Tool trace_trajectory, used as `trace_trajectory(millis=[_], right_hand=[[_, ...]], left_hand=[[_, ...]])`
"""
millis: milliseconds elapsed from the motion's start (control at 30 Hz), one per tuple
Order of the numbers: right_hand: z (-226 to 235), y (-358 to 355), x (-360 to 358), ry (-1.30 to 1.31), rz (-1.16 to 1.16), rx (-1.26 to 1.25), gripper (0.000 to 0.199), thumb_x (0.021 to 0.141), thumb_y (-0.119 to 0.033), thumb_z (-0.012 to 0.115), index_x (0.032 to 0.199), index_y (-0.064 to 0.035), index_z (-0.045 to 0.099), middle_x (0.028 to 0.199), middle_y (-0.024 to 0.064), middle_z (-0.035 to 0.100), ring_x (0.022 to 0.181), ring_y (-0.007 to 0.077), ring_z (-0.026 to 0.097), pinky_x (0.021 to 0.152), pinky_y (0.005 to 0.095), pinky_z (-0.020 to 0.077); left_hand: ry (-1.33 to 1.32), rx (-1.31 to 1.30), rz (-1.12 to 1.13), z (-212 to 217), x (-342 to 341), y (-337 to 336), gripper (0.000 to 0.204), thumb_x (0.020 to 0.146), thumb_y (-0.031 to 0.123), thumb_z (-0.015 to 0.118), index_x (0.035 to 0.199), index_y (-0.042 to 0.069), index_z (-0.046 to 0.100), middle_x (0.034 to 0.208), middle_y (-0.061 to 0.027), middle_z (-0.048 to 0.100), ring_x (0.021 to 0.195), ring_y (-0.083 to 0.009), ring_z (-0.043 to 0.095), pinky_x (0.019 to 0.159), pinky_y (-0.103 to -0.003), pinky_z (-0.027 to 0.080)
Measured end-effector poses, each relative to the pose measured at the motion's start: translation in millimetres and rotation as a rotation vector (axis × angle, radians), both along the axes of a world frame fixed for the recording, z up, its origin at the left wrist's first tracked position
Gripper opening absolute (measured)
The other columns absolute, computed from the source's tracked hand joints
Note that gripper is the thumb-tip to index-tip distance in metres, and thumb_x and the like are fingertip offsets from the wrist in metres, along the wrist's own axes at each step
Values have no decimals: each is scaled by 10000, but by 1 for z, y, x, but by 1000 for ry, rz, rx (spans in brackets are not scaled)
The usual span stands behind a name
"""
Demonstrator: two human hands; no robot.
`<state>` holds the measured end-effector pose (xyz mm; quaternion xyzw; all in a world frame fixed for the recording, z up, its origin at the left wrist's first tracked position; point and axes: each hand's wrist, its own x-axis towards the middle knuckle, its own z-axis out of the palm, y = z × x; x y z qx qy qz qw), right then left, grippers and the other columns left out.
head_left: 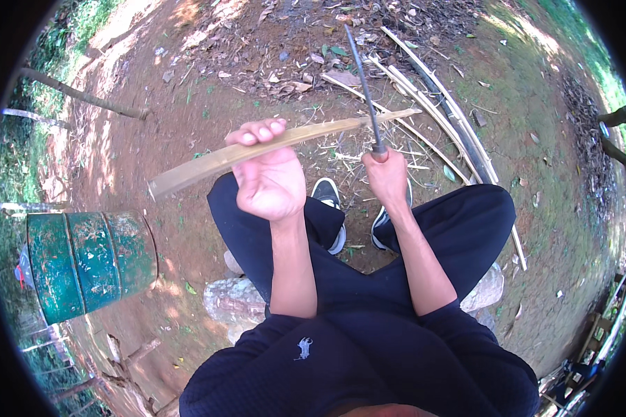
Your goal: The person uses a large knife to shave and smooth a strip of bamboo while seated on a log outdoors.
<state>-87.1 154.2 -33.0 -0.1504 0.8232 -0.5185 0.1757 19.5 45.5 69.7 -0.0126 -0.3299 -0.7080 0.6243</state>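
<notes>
My left hand (271, 182) is closed around a split bamboo strip (198, 163), palm turned up and fingertips curled over its upper edge. The strip's wide, sawn-looking end points left, and its thinner end reaches right toward the blade. In my right hand (387, 179) is the handle of a long, narrow knife (364, 80), its dark blade pointing up and away from me. The blade crosses the strip near its thin end; whether it bites into the bamboo I cannot tell.
Long pale bamboo strips (431, 104) and a dark pole (462, 128) lie on the ground at the far right. Shavings litter the soil by my shoes (326, 191). A green metal drum (90, 260) lies left of me. I sit on a log (233, 299).
</notes>
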Motion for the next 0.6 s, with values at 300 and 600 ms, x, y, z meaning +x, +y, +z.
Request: trace_trajectory(millis=[300, 600], right_hand=[[39, -3, 25, -16, 203, 59, 205, 786, -153, 607, 766, 51, 605, 600, 193, 604, 573, 286, 635, 631, 412, 503], [64, 1, 65, 16, 365, -54, 195, 769, -139, 628, 750, 52, 594, 574, 227, 560, 574, 391, 614, 605, 427, 491]], left_hand=[[-9, -123, -97, -5, 22, -17, 435, 1029, 345, 256, 645, 154, 329, 568, 0, 315, 563, -155, 327, 687, -336, 332], [-5, -146, -64, -12, 16, -9, 389, 953, 305, 279, 609, 135, 346, 522, -14, 332, 502, -164, 325, 613, -362, 350]])
